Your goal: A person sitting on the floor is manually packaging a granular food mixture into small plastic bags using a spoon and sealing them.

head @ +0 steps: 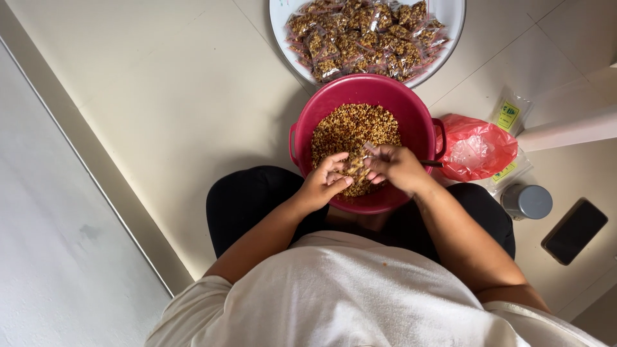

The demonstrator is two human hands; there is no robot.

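Holding a small packet (357,164) over grain-filled red basin (418,122).

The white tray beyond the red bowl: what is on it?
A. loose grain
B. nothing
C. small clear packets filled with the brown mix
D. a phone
C: the tray above the bowl is heaped with small clear packets of the same brown mix that fills the bowl; the phone lies on the floor to the person's right.
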